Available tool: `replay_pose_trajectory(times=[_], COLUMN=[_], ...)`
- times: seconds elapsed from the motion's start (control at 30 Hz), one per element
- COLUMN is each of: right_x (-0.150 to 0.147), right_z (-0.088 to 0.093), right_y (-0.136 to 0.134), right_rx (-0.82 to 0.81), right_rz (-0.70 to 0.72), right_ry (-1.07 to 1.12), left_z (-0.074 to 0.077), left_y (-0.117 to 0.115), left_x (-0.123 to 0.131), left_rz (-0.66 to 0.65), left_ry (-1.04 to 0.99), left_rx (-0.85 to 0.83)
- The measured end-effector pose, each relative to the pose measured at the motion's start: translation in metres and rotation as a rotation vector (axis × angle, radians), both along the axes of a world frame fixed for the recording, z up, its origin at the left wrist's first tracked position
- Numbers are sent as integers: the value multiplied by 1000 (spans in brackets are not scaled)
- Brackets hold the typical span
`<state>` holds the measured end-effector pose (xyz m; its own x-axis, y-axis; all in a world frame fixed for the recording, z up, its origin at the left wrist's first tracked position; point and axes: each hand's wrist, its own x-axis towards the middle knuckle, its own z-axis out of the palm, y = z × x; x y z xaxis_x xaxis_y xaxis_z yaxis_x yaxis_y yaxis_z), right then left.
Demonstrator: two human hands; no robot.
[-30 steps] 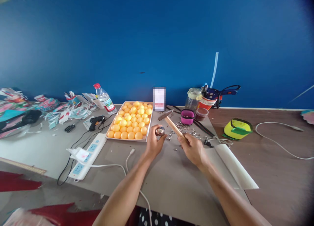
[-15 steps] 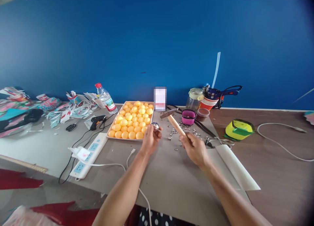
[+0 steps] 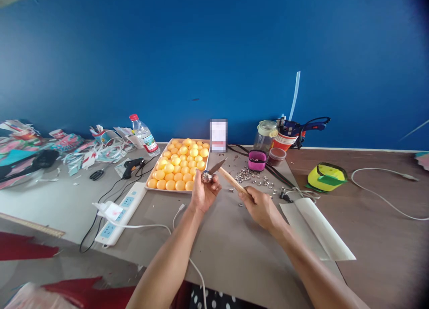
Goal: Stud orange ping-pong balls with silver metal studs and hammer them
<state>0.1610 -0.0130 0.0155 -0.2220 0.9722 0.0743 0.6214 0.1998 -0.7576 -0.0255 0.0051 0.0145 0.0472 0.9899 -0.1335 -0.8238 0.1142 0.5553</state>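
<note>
A shiny silver ball (image 3: pixel 207 177), its surface studded or crinkled, sits in the fingers of my left hand (image 3: pixel 203 193). My right hand (image 3: pixel 259 205) grips the wooden handle of a hammer (image 3: pixel 232 180). The dark hammer head reaches over to the silver ball and seems to meet its upper right side. Just left of my left hand lies a shallow tray (image 3: pixel 209 153) filled with orange balls (image 3: pixel 179 175). Small silver metal pieces (image 3: pixel 246 175) are scattered on the grey table beyond my right hand.
A purple container (image 3: pixel 257 160), a clear jar (image 3: pixel 266 137) and a cup of tools (image 3: pixel 284 137) stand at the back right. A power strip (image 3: pixel 122 214) with cables, a glue gun (image 3: pixel 133 167) and a water bottle (image 3: pixel 145 135) are left. Rolled white paper (image 3: pixel 321 230) lies right.
The hammer has swung left and down, bringing its head from above the table onto the silver ball. My left hand has shifted slightly down and left with the ball.
</note>
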Motion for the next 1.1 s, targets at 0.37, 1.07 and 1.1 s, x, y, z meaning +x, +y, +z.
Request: replay_pose_trajectory(times=[0.37, 1.07, 1.1], right_x=[-5, 3, 3], right_z=[4, -1, 0], right_y=[-5, 3, 3], right_rx=[1, 113, 124], right_rz=[37, -74, -74], right_ry=[-19, -13, -26], left_z=[0, -1, -1], left_y=[-1, 2, 2], left_x=[-1, -3, -3], left_rz=[-32, -24, -17], left_ry=[-37, -33, -22], left_rx=[-11, 75, 80])
